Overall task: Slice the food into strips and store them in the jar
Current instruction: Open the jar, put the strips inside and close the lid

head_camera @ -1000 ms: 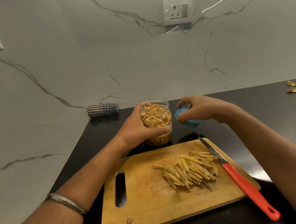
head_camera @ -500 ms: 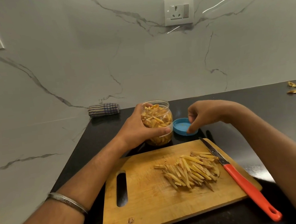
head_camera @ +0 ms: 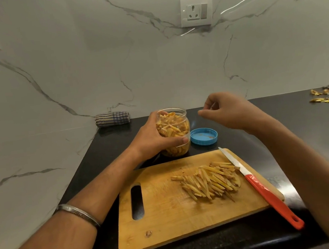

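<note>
The cut strips [head_camera: 208, 181] lie in a loose heap on the right half of the wooden cutting board [head_camera: 168, 211], just beside the blade of the red-handled knife [head_camera: 268, 194] that rests slantwise across the board's right edge. They look thin, light and fairly stiff, probably a little damp on the cut faces, so I would expect them to snap if squeezed hard and to scatter if picked one by one. A gentle gathered pinch around the middle of the heap seems the best hold.

The clear jar [head_camera: 174, 132] stands upright on the dark counter [head_camera: 312, 129] just behind the board. It is open and already filled nearly to the neck with the same yellow strips, so little room looks left. Its blue lid [head_camera: 204, 136] lies upturned just beside it, to the right.

The left hand [head_camera: 153, 140] wraps around the jar's side, thumb across the front. The right hand [head_camera: 225, 111] hovers above the lid, fingers loosely curled, holding nothing.
</note>
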